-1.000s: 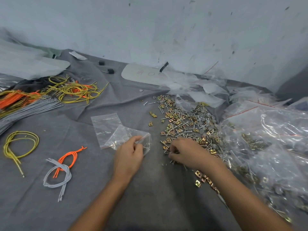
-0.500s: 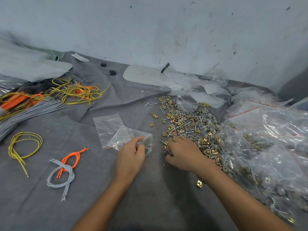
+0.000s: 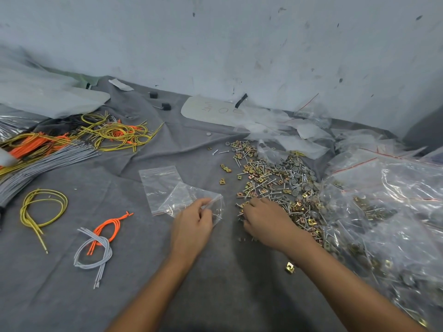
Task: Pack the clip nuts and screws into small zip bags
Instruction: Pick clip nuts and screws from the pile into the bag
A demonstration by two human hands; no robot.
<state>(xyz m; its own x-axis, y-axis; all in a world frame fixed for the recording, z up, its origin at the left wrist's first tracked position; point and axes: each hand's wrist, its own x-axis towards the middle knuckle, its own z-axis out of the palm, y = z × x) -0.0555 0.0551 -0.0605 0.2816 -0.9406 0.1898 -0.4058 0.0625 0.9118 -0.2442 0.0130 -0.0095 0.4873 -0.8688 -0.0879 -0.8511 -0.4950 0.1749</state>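
A heap of gold clip nuts and silver screws [image 3: 273, 180] is spread over the grey cloth, right of centre. My left hand [image 3: 194, 224] pinches the mouth of a small clear zip bag [image 3: 189, 200], which lies on a second flat zip bag [image 3: 159, 182]. My right hand [image 3: 263, 221] rests on the near edge of the heap with its fingers curled down into the parts; what they hold is hidden. One loose clip nut [image 3: 289, 267] lies by my right forearm.
Big clear bags of hardware [image 3: 388, 212] are piled at the right. Yellow, orange and grey cord bundles [image 3: 72, 144] lie at the left, with a yellow loop [image 3: 40, 209] and an orange-grey knot [image 3: 100, 245] nearer. A white plate [image 3: 211, 111] leans by the wall.
My right hand has slid a little left and forward along the near edge of the heap. My left hand has kept its pinch on the bag's mouth.
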